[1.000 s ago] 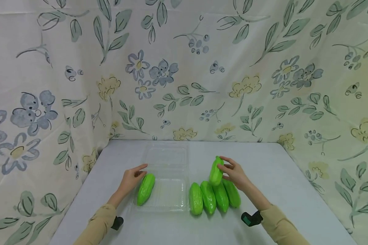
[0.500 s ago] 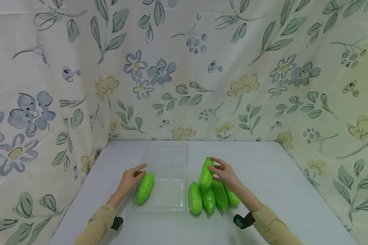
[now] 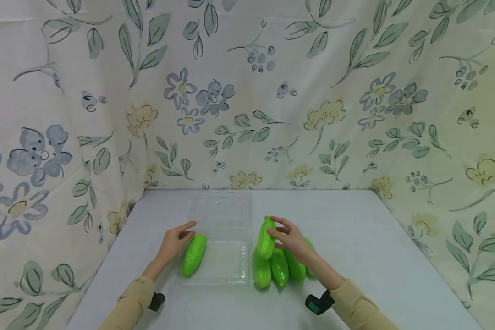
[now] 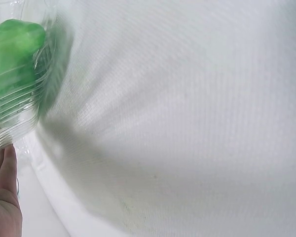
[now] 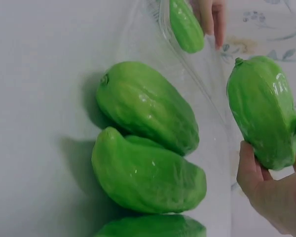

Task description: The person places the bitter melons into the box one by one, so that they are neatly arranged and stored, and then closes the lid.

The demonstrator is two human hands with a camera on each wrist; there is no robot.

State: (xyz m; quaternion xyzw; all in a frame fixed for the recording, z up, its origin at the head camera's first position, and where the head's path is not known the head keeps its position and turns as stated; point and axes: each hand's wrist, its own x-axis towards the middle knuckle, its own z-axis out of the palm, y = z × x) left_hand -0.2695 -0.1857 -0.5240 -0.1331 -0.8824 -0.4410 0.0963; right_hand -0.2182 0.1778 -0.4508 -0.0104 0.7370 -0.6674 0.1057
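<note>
My right hand (image 3: 290,238) grips a glossy green papaya-like fruit (image 3: 266,238), held upright above the left end of a row of similar fruits (image 3: 279,270). In the right wrist view, thumb and fingers hold the lower part of this fruit (image 5: 264,113), its small stem uppermost. A clear plastic clamshell box (image 3: 227,261) lies unfolded left of the row. One green fruit (image 3: 195,255) sits along its left side. My left hand (image 3: 175,243) is at the box's left edge; in the left wrist view its straight fingers (image 4: 9,168) touch the ridged wall.
The box's lid half (image 3: 222,208) lies flat behind its base. All stands on a white table (image 3: 334,206), with a floral cloth (image 3: 247,91) hanging behind it. A dark wrist camera (image 3: 319,302) sits under my right forearm, another (image 3: 156,301) by the left.
My right hand has carried the held fruit left along the row, from above its right part to its left end, slightly lower. The left hand has stayed at the box.
</note>
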